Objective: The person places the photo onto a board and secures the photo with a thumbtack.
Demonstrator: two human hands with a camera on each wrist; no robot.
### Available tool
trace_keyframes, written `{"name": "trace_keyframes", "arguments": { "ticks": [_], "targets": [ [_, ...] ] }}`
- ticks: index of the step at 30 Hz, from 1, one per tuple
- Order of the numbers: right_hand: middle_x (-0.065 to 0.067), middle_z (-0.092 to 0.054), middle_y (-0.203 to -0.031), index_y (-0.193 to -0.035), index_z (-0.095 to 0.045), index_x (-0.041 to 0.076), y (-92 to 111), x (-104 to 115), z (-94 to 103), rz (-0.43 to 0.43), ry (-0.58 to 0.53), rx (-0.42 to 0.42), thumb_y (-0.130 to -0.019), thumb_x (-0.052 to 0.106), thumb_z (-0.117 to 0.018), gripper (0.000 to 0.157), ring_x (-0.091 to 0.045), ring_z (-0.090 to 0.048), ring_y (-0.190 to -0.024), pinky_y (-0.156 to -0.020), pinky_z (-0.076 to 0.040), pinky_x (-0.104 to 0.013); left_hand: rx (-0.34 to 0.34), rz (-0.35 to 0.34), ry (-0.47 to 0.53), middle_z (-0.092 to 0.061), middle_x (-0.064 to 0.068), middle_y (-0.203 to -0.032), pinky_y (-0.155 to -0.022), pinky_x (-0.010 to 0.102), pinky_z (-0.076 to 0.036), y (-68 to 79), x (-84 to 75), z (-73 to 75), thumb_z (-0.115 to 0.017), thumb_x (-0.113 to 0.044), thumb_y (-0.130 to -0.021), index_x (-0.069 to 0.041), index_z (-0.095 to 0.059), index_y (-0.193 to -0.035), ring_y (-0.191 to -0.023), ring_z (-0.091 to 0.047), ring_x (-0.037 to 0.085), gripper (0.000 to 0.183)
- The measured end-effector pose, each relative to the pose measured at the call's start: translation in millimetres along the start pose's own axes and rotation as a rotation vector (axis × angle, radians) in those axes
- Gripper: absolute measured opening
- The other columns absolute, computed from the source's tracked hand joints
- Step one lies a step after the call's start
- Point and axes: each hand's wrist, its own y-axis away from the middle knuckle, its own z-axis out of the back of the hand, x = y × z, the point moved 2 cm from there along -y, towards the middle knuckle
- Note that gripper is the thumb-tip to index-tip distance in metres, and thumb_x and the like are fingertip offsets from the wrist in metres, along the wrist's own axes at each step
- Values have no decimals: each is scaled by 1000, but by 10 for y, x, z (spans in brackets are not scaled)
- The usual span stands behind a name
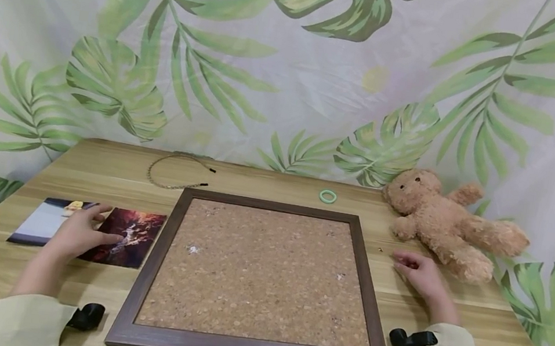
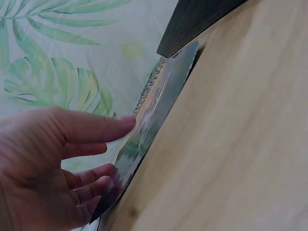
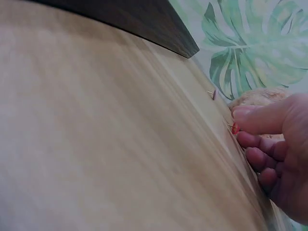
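In the head view, my left hand [image 1: 77, 231] is over two photo prints, its thumb on the dark red photo [image 1: 128, 244] and its other fingers near that photo's top left corner. The left wrist view shows the same photo [image 2: 139, 149] with the left hand [image 2: 57, 163] at its edge, fingers spread loosely. The paler photo [image 1: 36, 223] lies partly under it. My right hand [image 3: 284, 144] pinches a red thumbtack [image 3: 235, 128] between thumb and forefinger, close over the table. Another thumbtack [image 3: 213, 95] lies just beyond the fingertips.
A cork board [image 1: 264, 276] in a dark wooden frame lies between the hands. Behind it are a thin headband [image 1: 151, 171] and a pale green ring [image 1: 327, 196]. A brown teddy bear [image 1: 440, 218] lies at the back right of the table, near the leaf-print cloth [image 1: 310, 84].
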Motion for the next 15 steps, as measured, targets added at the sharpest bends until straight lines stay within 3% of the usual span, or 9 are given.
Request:
{"name": "trace_keyframes", "arguments": {
  "ticks": [3, 9, 15],
  "targets": [
    [-16, -58, -84, -104, -58, -8, 0, 6, -7, 12, 12, 13, -82, 3, -56, 25, -14, -44, -64, -54, -36, -25, -15, -14, -25, -41, 41, -107, -74, 54, -36, -5, 7, -17, -71, -19, -69, 17, -32, -122, -95, -42, 52, 75],
    [-7, -54, -73, -95, -60, -8, 4, 15, -21, 17, 49, -1, -81, 2, -57, 18, -13, -44, -62, -53, -36, -25, 5, 40, -43, -39, 41, -107, -74, 55, -34, -2, 26, -5, -69, -21, -71, 13, -34, -122, -93, -39, 52, 71],
    [-5, -53, -71, -90, -60, -6, 0, -12, -28, -14, 79, -19, -80, 6, -59, 15, -15, -45, -62, -54, -37, -27, -10, 28, -49, -44, 40, -101, -72, 54, -35, 9, 37, 25, -66, -17, -72, 12, -40, -117, -90, -42, 51, 60]
  ]
}}
